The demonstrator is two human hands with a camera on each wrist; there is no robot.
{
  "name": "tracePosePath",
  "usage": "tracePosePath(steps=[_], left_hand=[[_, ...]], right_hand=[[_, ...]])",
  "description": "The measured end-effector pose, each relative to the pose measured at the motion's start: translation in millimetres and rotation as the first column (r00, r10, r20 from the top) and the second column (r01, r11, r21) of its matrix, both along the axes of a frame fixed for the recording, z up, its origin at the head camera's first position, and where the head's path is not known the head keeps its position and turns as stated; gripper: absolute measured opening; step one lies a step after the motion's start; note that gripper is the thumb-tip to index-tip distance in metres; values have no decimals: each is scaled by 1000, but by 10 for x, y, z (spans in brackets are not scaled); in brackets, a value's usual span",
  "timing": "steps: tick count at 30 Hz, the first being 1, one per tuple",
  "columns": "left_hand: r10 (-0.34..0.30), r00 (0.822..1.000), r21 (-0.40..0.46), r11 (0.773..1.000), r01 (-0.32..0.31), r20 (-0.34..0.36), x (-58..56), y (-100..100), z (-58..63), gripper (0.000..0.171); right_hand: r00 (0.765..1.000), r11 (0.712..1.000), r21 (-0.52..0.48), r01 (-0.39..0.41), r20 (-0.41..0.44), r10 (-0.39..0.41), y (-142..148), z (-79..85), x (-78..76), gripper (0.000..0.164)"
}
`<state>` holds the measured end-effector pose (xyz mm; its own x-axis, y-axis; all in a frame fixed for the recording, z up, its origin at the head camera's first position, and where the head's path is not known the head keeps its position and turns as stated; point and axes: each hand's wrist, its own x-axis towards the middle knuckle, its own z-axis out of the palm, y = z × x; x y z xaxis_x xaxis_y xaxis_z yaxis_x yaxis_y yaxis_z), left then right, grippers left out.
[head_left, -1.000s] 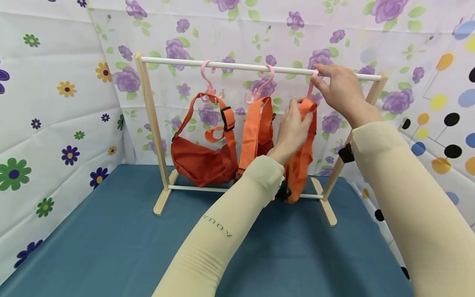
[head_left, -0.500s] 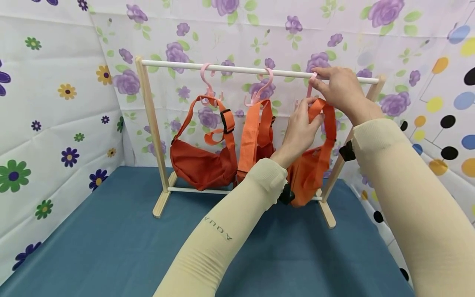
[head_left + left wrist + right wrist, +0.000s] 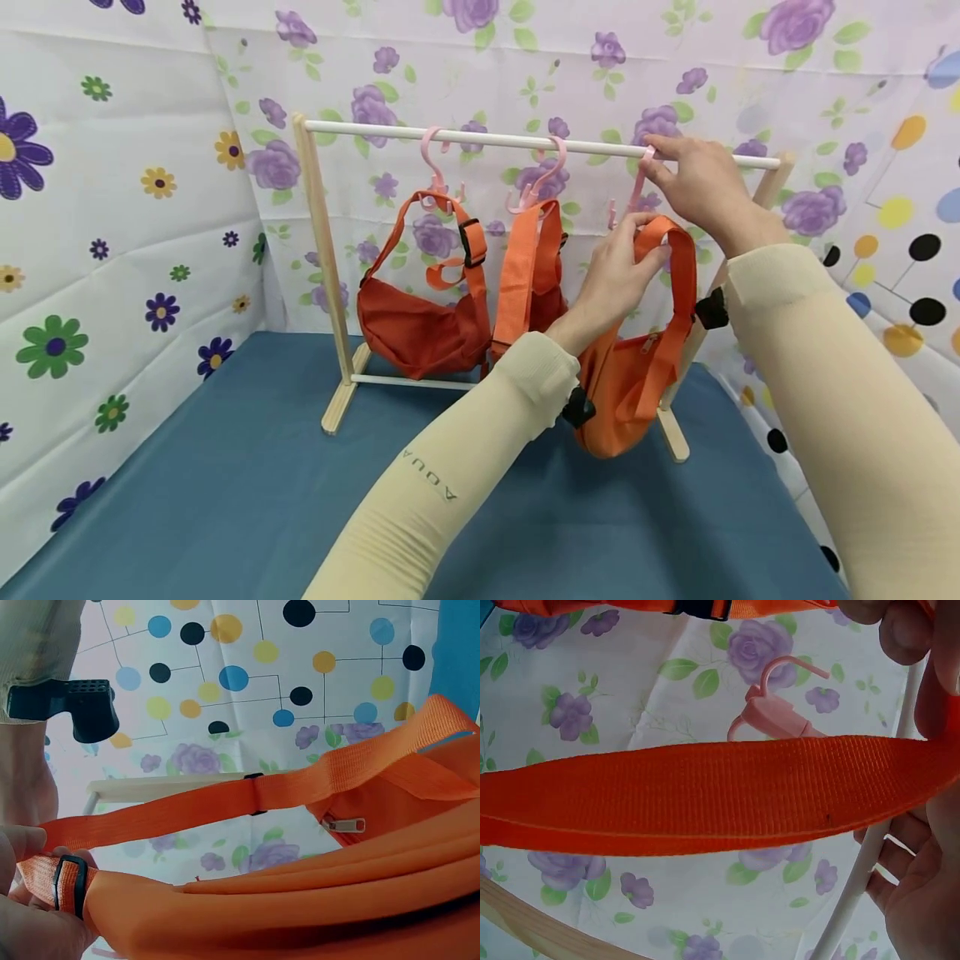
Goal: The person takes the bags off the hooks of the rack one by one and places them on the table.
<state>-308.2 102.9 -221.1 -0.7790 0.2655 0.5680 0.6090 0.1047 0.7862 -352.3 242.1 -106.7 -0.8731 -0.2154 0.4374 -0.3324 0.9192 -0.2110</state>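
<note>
My left hand (image 3: pixel 611 275) pinches the strap (image 3: pixel 681 258) of an orange shoulder bag (image 3: pixel 611 400) at the rack's right end. The bag hangs from that hand, in front of the rack, its zipper (image 3: pixel 347 825) showing in the left wrist view. My right hand (image 3: pixel 705 183) holds the top of a pink hook (image 3: pixel 640 183) against the white rail (image 3: pixel 487 140). In the right wrist view the prongs of this hook (image 3: pixel 776 712) look bare, apart from the strap. Fingers partly hide the hook's top.
Two more bags hang from pink hooks on the rail: a dark orange-red one (image 3: pixel 423 325) at the left and one with a bright orange strap (image 3: pixel 516 283) in the middle. Wooden feet (image 3: pixel 347 392) stand on the blue tabletop (image 3: pixel 247 467). Patterned cloth surrounds it.
My left hand has drawn the orange bag away from the hook, to the right and toward me; its strap has opened into a loop. The right hand stays at the rail.
</note>
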Motion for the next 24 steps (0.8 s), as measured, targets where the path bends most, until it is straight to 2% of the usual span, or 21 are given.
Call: tracePosePath(steps=[4, 10, 16, 24], left_hand=[[-28, 999, 12, 1000, 28, 28, 40, -35, -26, 42], [-10, 1000, 11, 1000, 10, 18, 64, -65, -41, 41], [3, 1000, 12, 1000, -3, 17, 87, -65, -58, 43], [-42, 998, 61, 997, 39, 46, 149, -106, -71, 43]], right_hand=[[1000, 1000, 11, -17, 14, 17, 19, -6, 2, 54], [998, 998, -20, -55, 23, 55, 64, -42, 5, 61], [993, 988, -97, -118, -44, 114, 135, -117, 63, 61], [976, 971, -157, -179, -153, 156, 148, -241, 300, 55]])
